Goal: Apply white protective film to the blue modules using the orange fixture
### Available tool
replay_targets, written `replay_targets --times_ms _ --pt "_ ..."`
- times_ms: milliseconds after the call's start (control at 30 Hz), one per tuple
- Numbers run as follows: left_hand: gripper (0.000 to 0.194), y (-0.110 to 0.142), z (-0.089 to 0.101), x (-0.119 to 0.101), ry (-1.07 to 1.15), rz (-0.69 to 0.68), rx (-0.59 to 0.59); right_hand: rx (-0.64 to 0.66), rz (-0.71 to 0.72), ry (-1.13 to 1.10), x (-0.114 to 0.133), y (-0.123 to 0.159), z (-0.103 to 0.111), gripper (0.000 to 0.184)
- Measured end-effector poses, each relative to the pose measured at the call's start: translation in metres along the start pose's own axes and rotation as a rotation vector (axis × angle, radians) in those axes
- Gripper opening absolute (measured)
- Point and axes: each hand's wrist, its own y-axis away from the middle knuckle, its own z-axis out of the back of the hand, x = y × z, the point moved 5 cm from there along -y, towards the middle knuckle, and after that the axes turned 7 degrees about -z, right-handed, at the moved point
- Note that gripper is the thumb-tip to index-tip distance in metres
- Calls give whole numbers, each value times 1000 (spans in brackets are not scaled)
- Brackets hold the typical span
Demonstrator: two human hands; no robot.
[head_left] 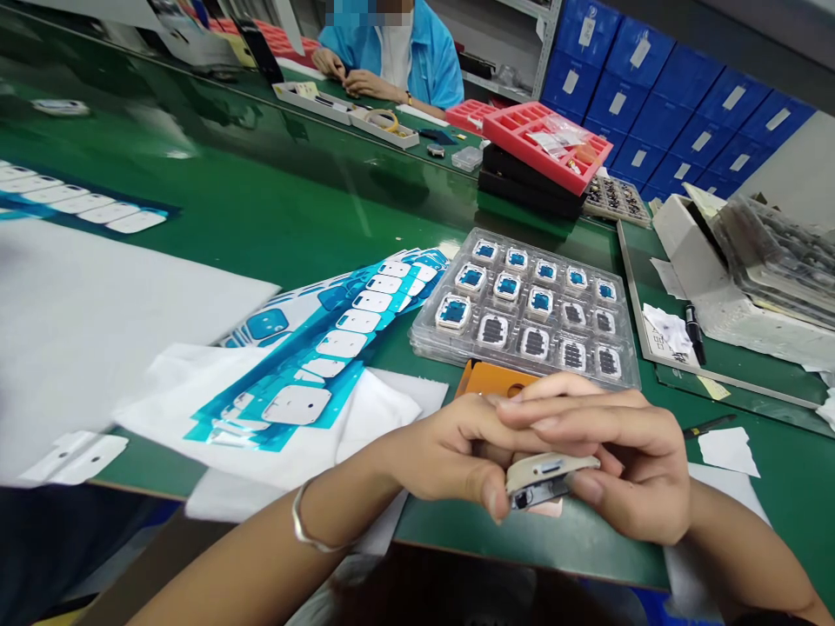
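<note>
My left hand (pixel 450 448) and my right hand (pixel 619 461) both grip a small watch case (pixel 548 476) above the table's front edge. It is pale on top and dark along the open underside, with a slot in its side. My left thumb presses its left end and my right thumb its right end; my fingers overlap across the top and hide much of it. Just behind my hands lies an orange block (pixel 492 380), partly covered. Beyond that is a clear plastic tray (pixel 427 335) of similar cases, some with blue film, others dark inside.
Blue-backed strips of white stickers (pixel 345 343) lie left of the tray on white sheets (pixel 189 369). Right are a black marker (pixel 694 333), torn paper (pixel 727 450) and a white foam box (pixel 737 296). Red trays (pixel 541 143) stand farther back. A person in blue (pixel 437 52) sits across the table.
</note>
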Motion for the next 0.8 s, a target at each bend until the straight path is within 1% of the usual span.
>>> replay_targets --times_ms 167,367,633,700,800 --pt "56 0 -1 0 19 11 -4 1 3 -11 1 0 -1 50" --pt "52 -3 -1 -2 8 -27 18 12 -18 -31 1 0 -1 55" --pt "55 -3 0 -3 2 -9 -7 7 -27 -60 0 0 0 56" --pt "52 -4 -1 -3 4 0 -1 5 -31 -64 0 0 0 56" --pt "46 -7 -2 -7 37 -38 -6 5 -34 -74 0 0 -1 55"
